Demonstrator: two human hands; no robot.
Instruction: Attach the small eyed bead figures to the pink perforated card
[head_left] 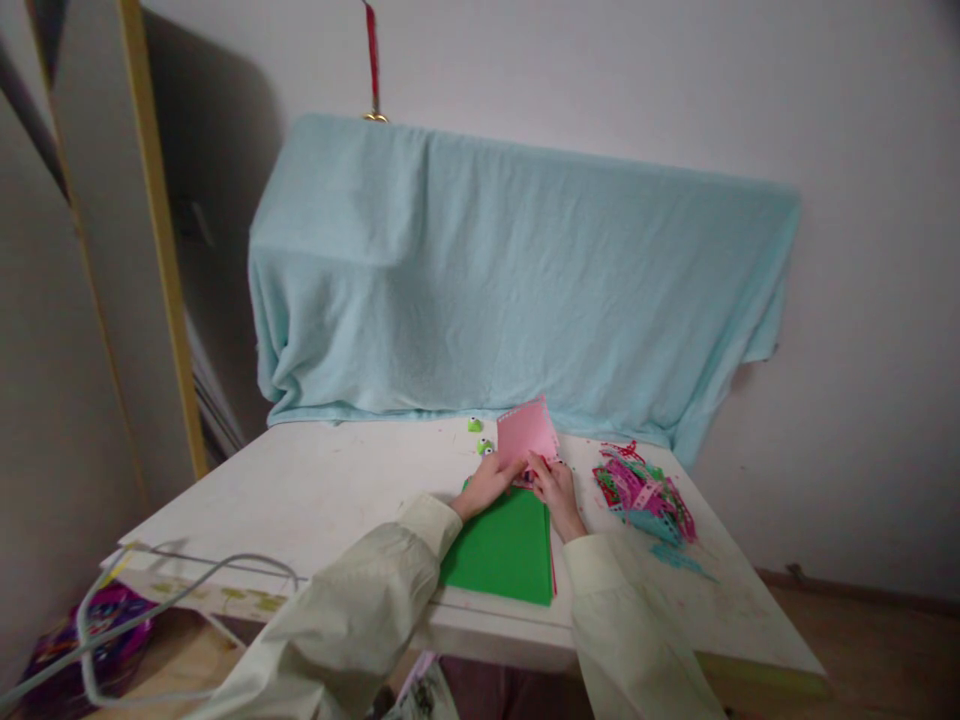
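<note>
A sheet of pink paper [525,430] with a cut, toothed border stands tilted up above the table, its lower part between my two hands. My left hand [491,482] closes on its lower left edge with thumb and fingers. At the lower right, my right hand [553,484] is closed with its fingers bent against the paper. Between the hands shows a small dark and reddish patch, too blurred to name. Beneath my wrists lies green paper [499,550], with a reddish edge of another sheet showing along its right side.
Two small green pieces with eye shapes, one [475,425] farther back, sit left of the pink paper. A pile of punched paper strips [649,495] lies at right on the white table [300,490]. Behind hangs a light blue cloth [525,280]. A grey cable [187,580] loops at front left.
</note>
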